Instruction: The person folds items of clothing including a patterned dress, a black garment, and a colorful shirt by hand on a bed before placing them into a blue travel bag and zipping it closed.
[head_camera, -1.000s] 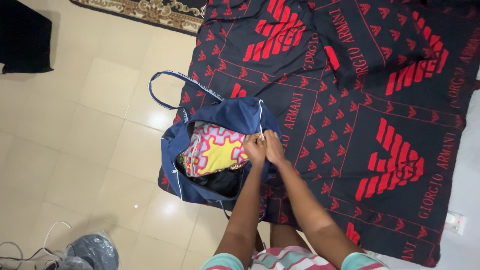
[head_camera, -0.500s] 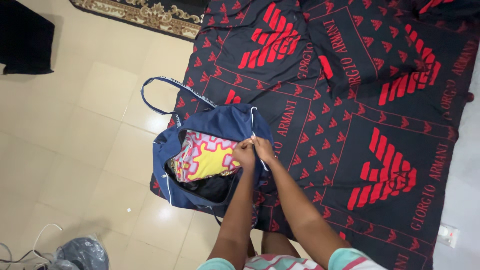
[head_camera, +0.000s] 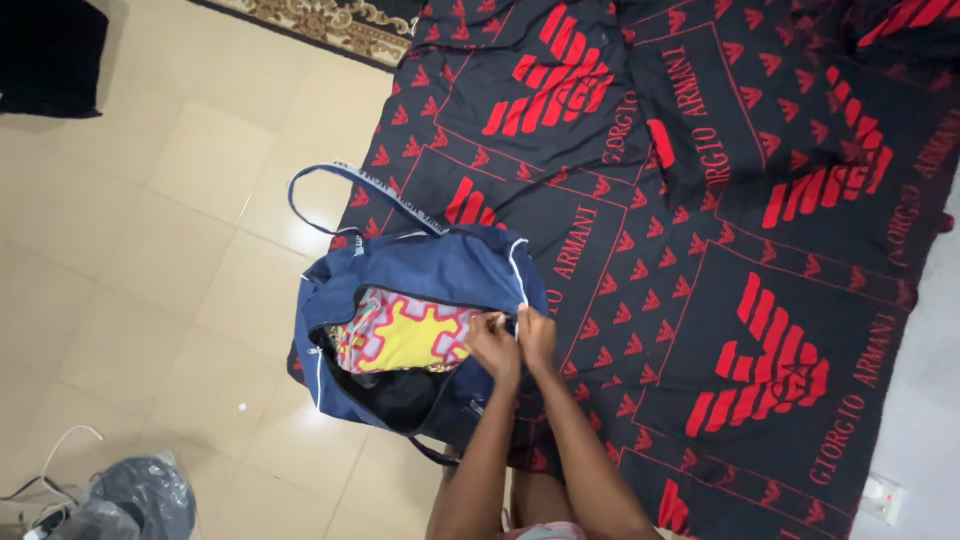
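Observation:
A navy blue duffel bag (head_camera: 440, 275) with white piping lies open at the edge of a black and red patterned bedspread (head_camera: 730, 250). Inside it show a bright yellow, pink and red patterned cloth (head_camera: 400, 335) and something black below it. My left hand (head_camera: 492, 345) and my right hand (head_camera: 538, 338) are pressed together at the right end of the bag's opening, fingers pinched on its edge near the zip. What exactly they pinch is hidden by the fingers. The bag's blue strap (head_camera: 345, 190) loops up over the floor.
Cream floor tiles (head_camera: 150, 230) lie left of the bed. A grey plastic bag (head_camera: 140, 500) and a white cable (head_camera: 60, 450) sit at the bottom left. A dark cloth (head_camera: 50, 55) lies top left, a patterned rug (head_camera: 320, 25) at the top, a white socket (head_camera: 882, 497) bottom right.
Both hands stay together at the bag's opening. The view has shifted slightly, so the bag sits a little lower and further right in the picture.

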